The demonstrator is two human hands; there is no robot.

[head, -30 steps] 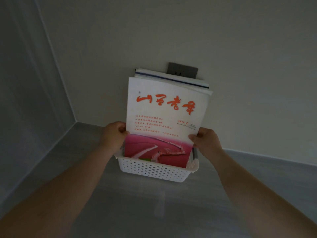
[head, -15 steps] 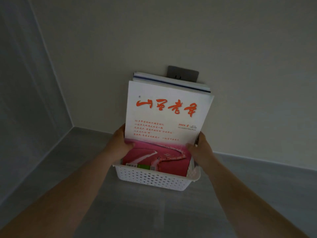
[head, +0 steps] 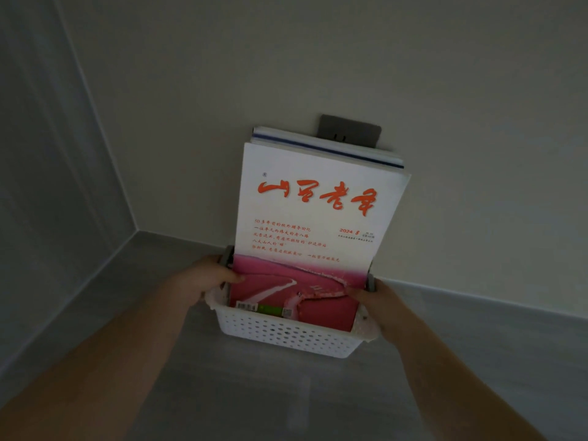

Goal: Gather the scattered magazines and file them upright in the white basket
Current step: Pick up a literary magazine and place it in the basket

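A white perforated basket (head: 286,334) stands on the grey surface against the wall. Inside it several magazines stand upright, leaning back on the wall. The front magazine (head: 315,214) has a white cover with red characters and a pink picture at the bottom. More magazines (head: 327,148) show as white and blue edges behind it. My left hand (head: 203,280) grips the front magazine's lower left edge at the basket's left end. On the other side, my right hand (head: 378,305) holds its lower right corner, with the thumb on the cover by the basket's right end.
A dark wall socket (head: 350,130) sits on the white wall just behind the magazines' tops. The grey surface (head: 222,393) meets a side wall (head: 47,186) at the left corner. Both of my forearms stretch across the surface toward the basket.
The front magazine has sunk deeper into the basket. Both hands have slid down its sides to the basket's rim, and my view has moved closer.
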